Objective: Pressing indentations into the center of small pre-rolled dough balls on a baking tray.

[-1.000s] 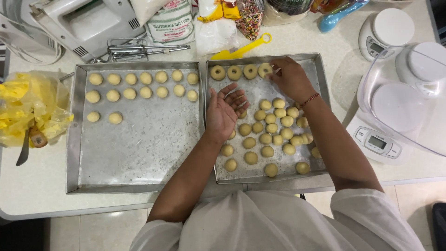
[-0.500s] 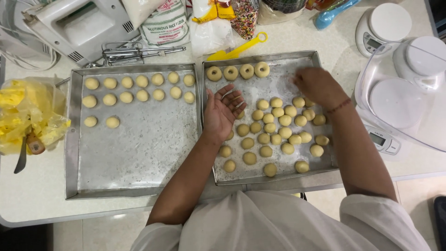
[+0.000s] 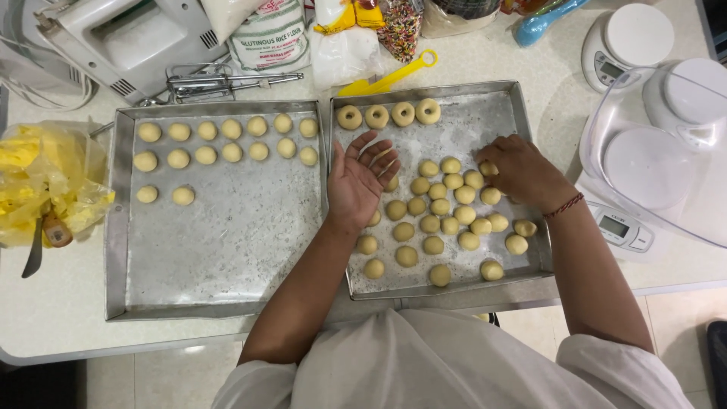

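Note:
My left hand lies palm up and empty, fingers spread, over the left side of the right metal tray. My right hand rests on the upper right of a cluster of small dough balls, and its fingertips curl around one dough ball. Four dented dough pieces form a row along that tray's far edge. The left metal tray holds two rows of dough balls plus two more at its far left.
Behind the trays are a hand mixer, loose beaters, a white flour bag and a yellow scoop. A crumpled yellow bag lies left. Two kitchen scales and a clear bowl stand right.
My right hand has left the far row of dented pieces and come down to the right, onto the cluster of balls. My left hand has stayed palm up.

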